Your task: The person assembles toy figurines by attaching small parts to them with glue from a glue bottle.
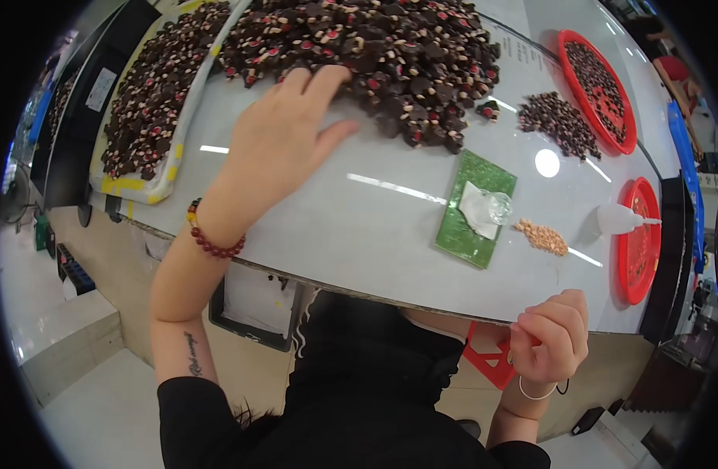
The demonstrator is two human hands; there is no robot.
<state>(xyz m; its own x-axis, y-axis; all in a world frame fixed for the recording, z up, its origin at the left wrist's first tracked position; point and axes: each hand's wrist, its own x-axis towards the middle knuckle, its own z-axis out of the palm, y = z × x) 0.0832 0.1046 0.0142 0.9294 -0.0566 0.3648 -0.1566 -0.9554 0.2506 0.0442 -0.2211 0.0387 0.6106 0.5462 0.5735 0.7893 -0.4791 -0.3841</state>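
A big heap of small dark brown pieces with red and cream parts [398, 59] spreads over the far side of the white table. My left hand [281, 137] reaches to the heap's near edge, fingers bent forward into it and thumb held apart; its fingertips are partly hidden. By the front edge at the right, my right hand [553, 338] is curled closed, and whatever it may hold is hidden. Between the hands and farther in lies a green tile [458, 227]. On the tile are a folded white tissue [477, 211] and a small clear round cup [500, 208].
Left of the heap stands a white, yellow-taped tray [175, 152] of similar pieces. To the right are a small dark pile [558, 121], tan bits [541, 237], a white dropper bottle [617, 220] and two red trays [629, 133]. A grey bin [257, 336] sits below the table edge.
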